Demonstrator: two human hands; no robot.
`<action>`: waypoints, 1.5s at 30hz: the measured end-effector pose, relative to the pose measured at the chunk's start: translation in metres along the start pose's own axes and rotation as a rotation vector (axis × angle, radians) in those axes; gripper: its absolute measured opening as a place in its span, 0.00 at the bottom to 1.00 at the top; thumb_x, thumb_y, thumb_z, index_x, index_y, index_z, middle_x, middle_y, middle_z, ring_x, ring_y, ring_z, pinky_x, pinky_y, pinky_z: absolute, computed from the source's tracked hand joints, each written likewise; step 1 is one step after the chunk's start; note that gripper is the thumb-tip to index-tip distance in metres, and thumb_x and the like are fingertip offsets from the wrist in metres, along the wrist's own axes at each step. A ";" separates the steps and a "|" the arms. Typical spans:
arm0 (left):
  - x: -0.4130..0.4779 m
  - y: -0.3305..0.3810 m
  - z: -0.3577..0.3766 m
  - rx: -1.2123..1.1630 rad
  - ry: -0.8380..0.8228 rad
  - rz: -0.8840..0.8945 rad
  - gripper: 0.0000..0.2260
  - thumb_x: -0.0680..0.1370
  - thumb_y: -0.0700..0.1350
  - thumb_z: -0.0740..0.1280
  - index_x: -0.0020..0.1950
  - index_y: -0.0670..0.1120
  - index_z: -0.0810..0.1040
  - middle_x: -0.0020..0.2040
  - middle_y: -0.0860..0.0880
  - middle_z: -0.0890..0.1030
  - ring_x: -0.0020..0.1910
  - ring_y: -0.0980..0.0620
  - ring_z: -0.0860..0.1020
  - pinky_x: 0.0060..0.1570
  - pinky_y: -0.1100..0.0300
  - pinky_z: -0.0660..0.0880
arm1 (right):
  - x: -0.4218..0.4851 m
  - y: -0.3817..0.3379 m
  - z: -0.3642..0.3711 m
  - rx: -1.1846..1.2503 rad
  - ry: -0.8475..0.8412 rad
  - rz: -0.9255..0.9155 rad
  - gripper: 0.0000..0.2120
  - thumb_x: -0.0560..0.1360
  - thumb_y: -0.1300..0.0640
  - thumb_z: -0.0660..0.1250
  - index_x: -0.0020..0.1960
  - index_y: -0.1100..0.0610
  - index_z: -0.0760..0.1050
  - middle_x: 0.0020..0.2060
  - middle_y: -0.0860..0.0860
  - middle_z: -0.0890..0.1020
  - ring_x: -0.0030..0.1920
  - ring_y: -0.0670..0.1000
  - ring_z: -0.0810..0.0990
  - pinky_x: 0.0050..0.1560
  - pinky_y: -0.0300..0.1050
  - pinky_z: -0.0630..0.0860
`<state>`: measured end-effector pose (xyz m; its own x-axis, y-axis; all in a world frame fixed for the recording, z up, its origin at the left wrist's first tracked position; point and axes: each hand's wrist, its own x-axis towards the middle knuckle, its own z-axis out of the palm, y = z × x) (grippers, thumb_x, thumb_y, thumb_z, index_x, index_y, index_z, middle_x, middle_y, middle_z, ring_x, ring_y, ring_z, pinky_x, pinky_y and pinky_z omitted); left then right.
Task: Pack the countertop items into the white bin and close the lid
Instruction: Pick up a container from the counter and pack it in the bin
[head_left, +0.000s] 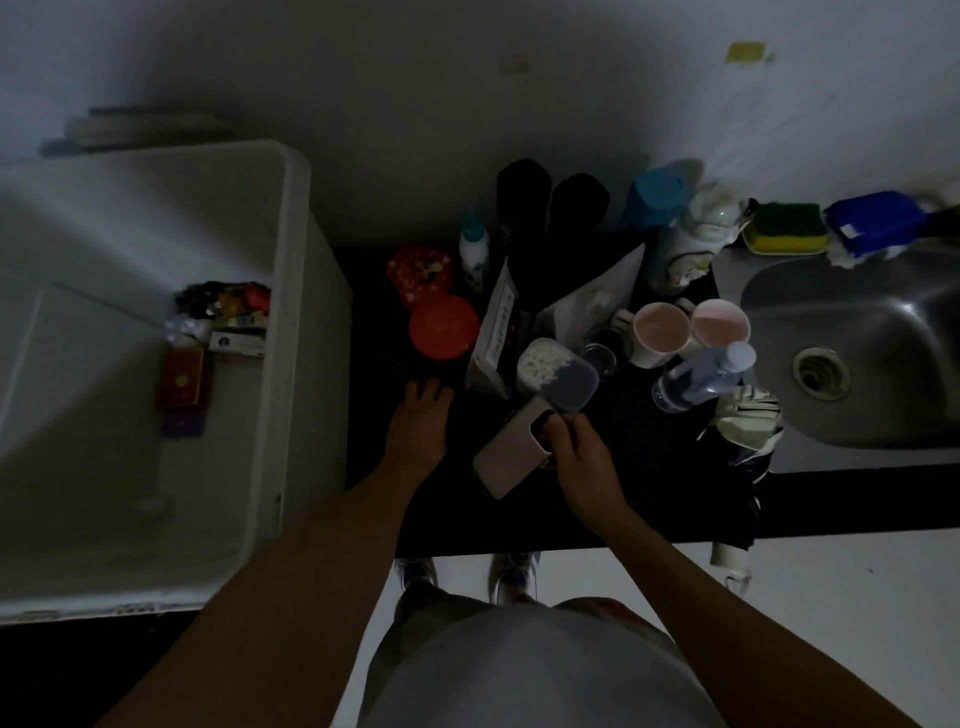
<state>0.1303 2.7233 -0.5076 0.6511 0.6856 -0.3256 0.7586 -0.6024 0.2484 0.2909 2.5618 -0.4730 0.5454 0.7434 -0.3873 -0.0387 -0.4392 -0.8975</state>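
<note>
Dim light, white bin (311, 364) open at 9 o'clock of the dark countertop (649, 467), small packets (218, 322) in its far corner, right hand (579, 460) grasping one end of a pale flat case (511, 449) at centre, left hand (418, 423) released, fingers straight, resting flat on the countertop, red-lidded jar (442, 326) at its 12 o'clock, sink (857, 312) at 3 o'clock.

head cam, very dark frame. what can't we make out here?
- Head view, pale case: what it is cannot be told; the light is dim and the right hand covers one end.
- Left hand: fingertips merge into the dark countertop; contact with the red-lidded jar cannot be told.
- Packed items in the white bin: labels too small and dim.
- White bin: left side cut off by the frame edge; its lid cannot be identified.
</note>
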 end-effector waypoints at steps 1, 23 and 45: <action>-0.002 0.001 0.000 0.025 0.017 0.023 0.25 0.67 0.32 0.67 0.64 0.39 0.73 0.65 0.39 0.72 0.61 0.37 0.69 0.52 0.48 0.72 | 0.000 0.001 0.000 -0.015 -0.002 0.004 0.09 0.82 0.50 0.57 0.50 0.51 0.74 0.45 0.47 0.81 0.46 0.45 0.81 0.45 0.47 0.80; -0.043 0.056 -0.066 -0.447 0.245 -0.022 0.11 0.76 0.41 0.64 0.58 0.47 0.68 0.56 0.50 0.71 0.45 0.50 0.75 0.40 0.54 0.73 | 0.014 -0.062 -0.014 -0.003 0.061 -0.114 0.10 0.82 0.51 0.60 0.47 0.55 0.74 0.41 0.49 0.80 0.42 0.42 0.79 0.42 0.37 0.72; -0.064 -0.012 -0.242 -0.533 0.746 0.003 0.04 0.78 0.50 0.66 0.50 0.51 0.75 0.42 0.57 0.77 0.41 0.57 0.75 0.39 0.60 0.72 | 0.027 -0.239 0.063 0.084 0.121 -0.413 0.14 0.82 0.52 0.58 0.47 0.60 0.74 0.37 0.47 0.76 0.34 0.36 0.74 0.38 0.29 0.71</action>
<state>0.0852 2.7856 -0.2689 0.3604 0.8822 0.3030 0.5481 -0.4631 0.6965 0.2624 2.7189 -0.2819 0.6233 0.7813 0.0309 0.1384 -0.0714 -0.9878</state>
